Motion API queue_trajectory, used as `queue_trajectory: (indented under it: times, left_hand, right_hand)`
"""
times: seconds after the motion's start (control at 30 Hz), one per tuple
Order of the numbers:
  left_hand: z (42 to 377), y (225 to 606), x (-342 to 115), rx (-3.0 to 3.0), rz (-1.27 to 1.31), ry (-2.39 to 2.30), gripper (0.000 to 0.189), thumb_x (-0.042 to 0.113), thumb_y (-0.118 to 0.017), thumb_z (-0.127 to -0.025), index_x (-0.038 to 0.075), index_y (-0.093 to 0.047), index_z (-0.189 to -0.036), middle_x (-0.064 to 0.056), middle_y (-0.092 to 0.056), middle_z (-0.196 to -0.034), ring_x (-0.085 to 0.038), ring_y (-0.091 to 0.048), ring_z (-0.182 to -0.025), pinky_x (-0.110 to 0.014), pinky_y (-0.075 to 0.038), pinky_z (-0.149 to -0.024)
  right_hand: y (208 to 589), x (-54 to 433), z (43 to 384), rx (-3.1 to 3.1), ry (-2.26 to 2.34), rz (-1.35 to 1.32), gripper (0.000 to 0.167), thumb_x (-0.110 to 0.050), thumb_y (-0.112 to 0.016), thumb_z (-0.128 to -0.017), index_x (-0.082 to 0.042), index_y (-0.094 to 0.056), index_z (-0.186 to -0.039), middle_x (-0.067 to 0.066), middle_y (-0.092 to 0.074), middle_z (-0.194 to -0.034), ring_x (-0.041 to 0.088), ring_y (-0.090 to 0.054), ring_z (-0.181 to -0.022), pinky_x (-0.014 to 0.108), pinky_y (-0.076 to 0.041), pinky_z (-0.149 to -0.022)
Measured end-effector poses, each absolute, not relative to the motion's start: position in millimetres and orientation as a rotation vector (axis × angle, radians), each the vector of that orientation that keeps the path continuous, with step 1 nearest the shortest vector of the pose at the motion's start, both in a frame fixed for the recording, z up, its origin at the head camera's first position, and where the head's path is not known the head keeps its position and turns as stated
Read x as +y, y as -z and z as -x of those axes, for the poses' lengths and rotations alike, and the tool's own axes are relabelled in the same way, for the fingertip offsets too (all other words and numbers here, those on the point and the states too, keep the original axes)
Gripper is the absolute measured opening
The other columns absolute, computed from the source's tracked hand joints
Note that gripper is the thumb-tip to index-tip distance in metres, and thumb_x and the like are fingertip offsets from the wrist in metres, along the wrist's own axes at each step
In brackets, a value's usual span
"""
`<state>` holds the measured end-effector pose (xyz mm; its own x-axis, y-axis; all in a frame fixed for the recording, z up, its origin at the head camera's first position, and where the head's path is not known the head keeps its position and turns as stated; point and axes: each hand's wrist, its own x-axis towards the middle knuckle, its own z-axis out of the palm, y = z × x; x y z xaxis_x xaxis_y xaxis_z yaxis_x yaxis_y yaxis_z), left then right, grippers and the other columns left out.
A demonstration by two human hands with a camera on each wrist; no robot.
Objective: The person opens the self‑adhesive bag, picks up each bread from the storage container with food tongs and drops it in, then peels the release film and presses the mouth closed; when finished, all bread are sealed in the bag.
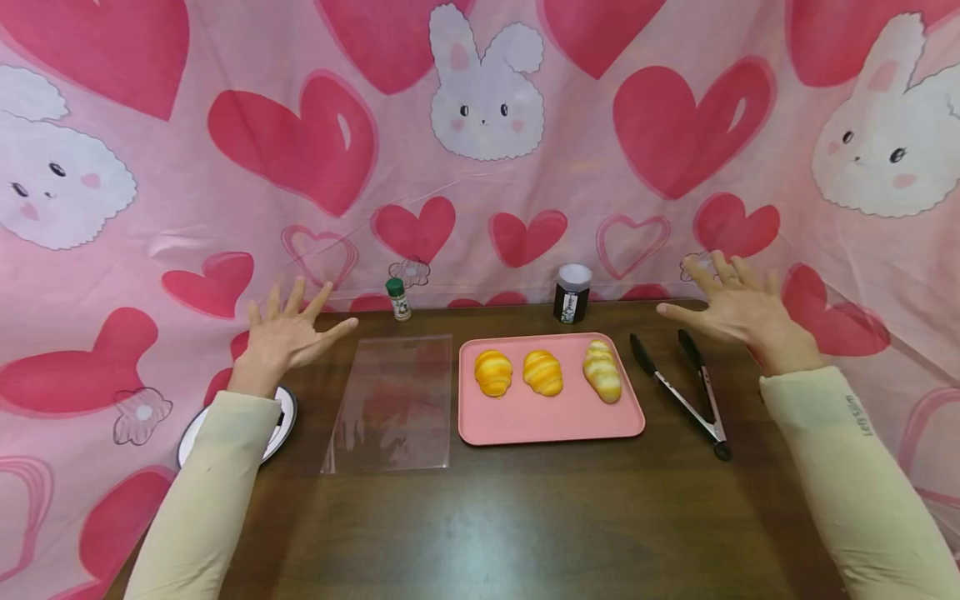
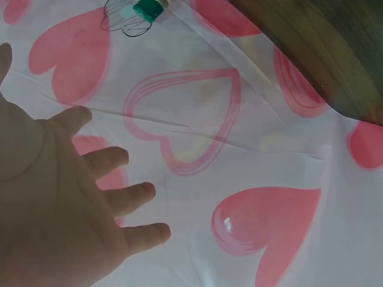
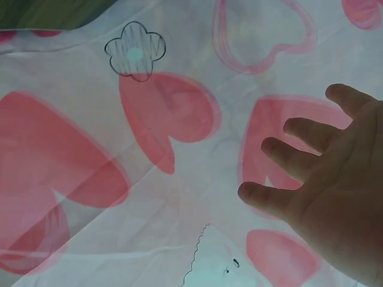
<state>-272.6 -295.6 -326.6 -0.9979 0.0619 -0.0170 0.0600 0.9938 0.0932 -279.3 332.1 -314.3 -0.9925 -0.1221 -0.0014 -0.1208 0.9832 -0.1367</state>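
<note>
In the head view, my left hand (image 1: 287, 340) and my right hand (image 1: 752, 315) are up above the far side of the desk (image 1: 525, 517). All my fingers are spread wide and straight, and they have hold of nothing.

Three toy-looking breads sit in a row on the pink tray (image 1: 525, 422) in the middle: one (image 1: 492, 372) on the left, one (image 1: 542, 372) next to it, and a longer, paler one (image 1: 602, 372) on the right. I think the tray is there to keep them together. A clear plastic bag (image 1: 397, 408) lies flat just left of the tray, maybe so it is easy to get at. The tongs (image 1: 686, 405) lie on the right with their arms apart, black ends away from me, near my right side. A white plate (image 1: 288, 421) is partly under my left sleeve (image 1: 210, 483), so I can't tell all that is on it. A little bottle (image 1: 399, 300) with a green cap and a dark jar (image 1: 573, 294) stand at the back, I guess to be out of the way.

The desk is brown and shiny. Behind it hangs a pink cloth (image 1: 450, 183) with hearts and bunnies.

In the left wrist view, those fingers are stretched out, touching nothing I can see. The green cap peeks in at the top.

In the right wrist view, those fingers are stretched and bare too, with cloth behind them and a desk corner up top.
</note>
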Motion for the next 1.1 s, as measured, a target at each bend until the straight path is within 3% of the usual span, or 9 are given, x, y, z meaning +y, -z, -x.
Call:
queue_trajectory:
  times: [0.1,0.33,0.57,0.77,0.87,1.1]
  left_hand:
    - [272,327,-296,3.095,-0.106,-0.144,0.095,0.082,-0.029,-0.088,0.028,-0.003,-0.161,-0.025,0.004,-0.166,-0.053,0.013,-0.149,-0.077,0.008,-0.112]
    - [278,330,-302,3.044,-0.186,-0.133,0.091,0.074,-0.036,-0.093,0.022,-0.008,-0.162,-0.026,-0.008,-0.165,-0.055,-0.004,-0.148,-0.077,0.005,-0.113]
    - [285,336,-306,3.013,-0.303,-0.159,0.084,0.059,-0.049,-0.096,0.017,-0.017,-0.161,-0.029,-0.019,-0.162,-0.054,-0.013,-0.147,-0.075,-0.008,-0.114]
    - [285,344,-310,3.021,-0.455,-0.152,0.077,0.043,-0.062,-0.094,0.01,-0.031,-0.156,-0.03,-0.035,-0.156,-0.052,-0.032,-0.142,-0.07,-0.026,-0.113]
    - [284,349,-313,3.015,-0.53,-0.2,0.073,0.035,-0.067,-0.092,0.004,-0.039,-0.152,-0.03,-0.042,-0.151,-0.05,-0.04,-0.139,-0.066,-0.033,-0.112]
    - [282,361,-316,2.988,-0.582,-0.325,0.069,0.026,-0.074,-0.087,-0.001,-0.048,-0.145,-0.028,-0.052,-0.144,-0.049,-0.047,-0.133,-0.065,-0.037,-0.109]
  right_hand:
    - [314,328,279,3.106,0.197,0.21,0.102,-0.082,-0.037,-0.087,-0.021,-0.003,-0.162,0.027,0.004,-0.165,0.054,0.003,-0.149,0.081,0.007,-0.108]
    - [316,311,281,3.091,0.149,0.297,0.101,-0.079,-0.041,-0.088,-0.014,-0.016,-0.161,0.03,-0.015,-0.163,0.053,-0.011,-0.149,0.075,-0.01,-0.113]
    - [325,290,284,3.104,0.193,0.38,0.092,-0.071,-0.048,-0.091,-0.009,-0.03,-0.156,0.027,-0.032,-0.158,0.05,-0.025,-0.146,0.069,-0.021,-0.116]
    - [335,273,287,3.118,0.273,0.456,0.078,-0.057,-0.059,-0.092,-0.01,-0.04,-0.151,0.026,-0.046,-0.15,0.05,-0.039,-0.139,0.071,-0.033,-0.107]
    - [340,262,286,3.098,0.352,0.473,0.075,-0.055,-0.06,-0.092,-0.011,-0.043,-0.15,0.024,-0.05,-0.148,0.049,-0.042,-0.136,0.072,-0.036,-0.104]
    - [354,234,284,3.039,0.471,0.567,0.068,-0.05,-0.061,-0.094,-0.012,-0.047,-0.147,0.019,-0.056,-0.144,0.045,-0.046,-0.134,0.067,-0.037,-0.107]
